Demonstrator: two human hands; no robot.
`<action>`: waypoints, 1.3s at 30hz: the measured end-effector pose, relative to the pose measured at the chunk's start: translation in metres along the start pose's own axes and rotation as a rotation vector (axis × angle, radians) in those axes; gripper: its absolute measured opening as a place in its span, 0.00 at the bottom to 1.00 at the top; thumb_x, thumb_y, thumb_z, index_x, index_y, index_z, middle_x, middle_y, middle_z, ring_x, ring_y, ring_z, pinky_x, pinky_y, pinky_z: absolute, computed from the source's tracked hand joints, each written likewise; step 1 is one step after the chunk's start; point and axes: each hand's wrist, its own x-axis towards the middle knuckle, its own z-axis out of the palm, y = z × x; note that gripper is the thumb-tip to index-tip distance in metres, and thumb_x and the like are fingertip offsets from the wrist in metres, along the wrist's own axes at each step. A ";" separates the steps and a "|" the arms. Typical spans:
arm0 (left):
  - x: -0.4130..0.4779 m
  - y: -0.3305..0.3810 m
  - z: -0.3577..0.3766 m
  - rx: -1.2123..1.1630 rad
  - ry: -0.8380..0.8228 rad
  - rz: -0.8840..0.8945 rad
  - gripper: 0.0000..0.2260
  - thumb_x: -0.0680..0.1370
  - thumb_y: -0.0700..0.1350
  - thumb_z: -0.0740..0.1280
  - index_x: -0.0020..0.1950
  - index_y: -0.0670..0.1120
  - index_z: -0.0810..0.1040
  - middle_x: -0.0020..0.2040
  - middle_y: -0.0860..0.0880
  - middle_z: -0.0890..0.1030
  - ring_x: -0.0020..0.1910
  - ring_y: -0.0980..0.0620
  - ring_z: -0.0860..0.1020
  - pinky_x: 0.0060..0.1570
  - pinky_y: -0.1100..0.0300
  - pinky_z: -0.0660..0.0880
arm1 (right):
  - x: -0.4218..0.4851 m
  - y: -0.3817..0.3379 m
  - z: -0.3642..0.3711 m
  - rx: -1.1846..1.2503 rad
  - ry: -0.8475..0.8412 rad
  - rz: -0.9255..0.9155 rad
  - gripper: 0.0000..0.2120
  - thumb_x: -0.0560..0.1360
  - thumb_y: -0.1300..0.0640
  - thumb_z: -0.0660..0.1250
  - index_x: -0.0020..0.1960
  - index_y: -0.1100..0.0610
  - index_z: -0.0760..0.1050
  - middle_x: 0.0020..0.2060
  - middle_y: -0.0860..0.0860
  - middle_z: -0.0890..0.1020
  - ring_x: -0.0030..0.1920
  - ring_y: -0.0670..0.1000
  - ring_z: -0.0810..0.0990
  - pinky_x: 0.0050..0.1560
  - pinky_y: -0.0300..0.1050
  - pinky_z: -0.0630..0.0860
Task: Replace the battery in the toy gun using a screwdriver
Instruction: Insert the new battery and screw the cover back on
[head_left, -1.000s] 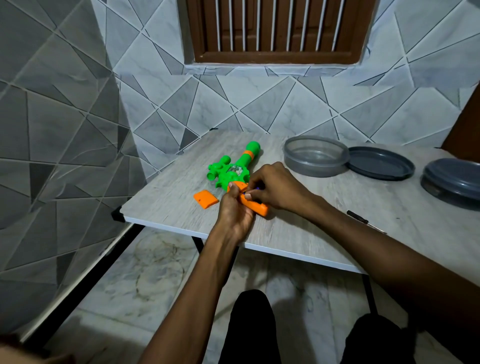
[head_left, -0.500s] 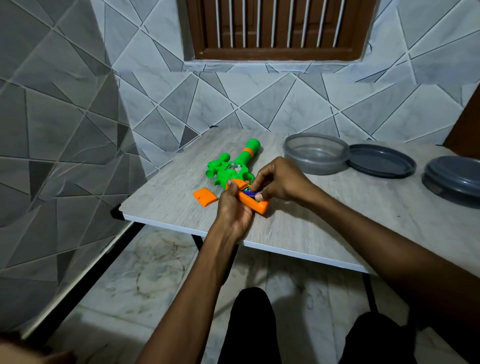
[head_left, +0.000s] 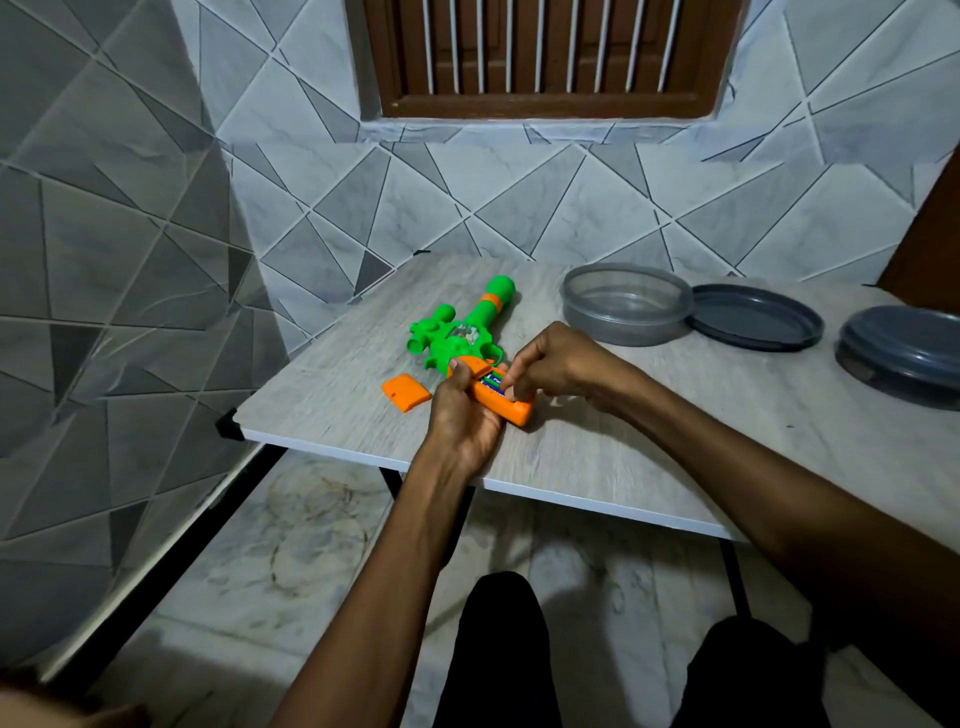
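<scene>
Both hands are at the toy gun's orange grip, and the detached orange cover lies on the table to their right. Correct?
No: the head view shows the orange cover lying on the table to their left. The left hand and right hand are indeed at the orange grip of the toy gun.

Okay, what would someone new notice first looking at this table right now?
The bright green and orange toy gun lies near the left edge of the table, its handle gripped by the left hand while the right hand pinches a battery in the open compartment. Just left of it lies the loose orange cover.
</scene>
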 end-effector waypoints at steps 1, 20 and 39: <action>0.000 0.000 0.000 0.019 0.008 0.000 0.22 0.84 0.51 0.52 0.75 0.40 0.60 0.65 0.32 0.74 0.57 0.38 0.79 0.52 0.40 0.74 | -0.002 0.001 0.000 -0.051 0.011 -0.059 0.08 0.67 0.62 0.74 0.44 0.53 0.86 0.27 0.42 0.79 0.32 0.42 0.74 0.32 0.33 0.67; -0.002 -0.011 0.012 0.057 0.131 0.000 0.14 0.84 0.49 0.56 0.62 0.39 0.69 0.47 0.38 0.74 0.46 0.43 0.76 0.67 0.44 0.68 | -0.049 0.039 -0.010 0.242 0.253 -0.101 0.10 0.72 0.65 0.70 0.47 0.53 0.84 0.42 0.51 0.85 0.38 0.47 0.80 0.42 0.44 0.78; -0.040 -0.002 0.026 0.619 0.118 -0.026 0.18 0.84 0.46 0.56 0.68 0.34 0.66 0.60 0.35 0.75 0.61 0.36 0.75 0.56 0.43 0.73 | -0.061 0.033 0.011 0.012 0.213 -0.011 0.20 0.58 0.51 0.80 0.50 0.52 0.85 0.39 0.47 0.86 0.37 0.42 0.81 0.39 0.35 0.77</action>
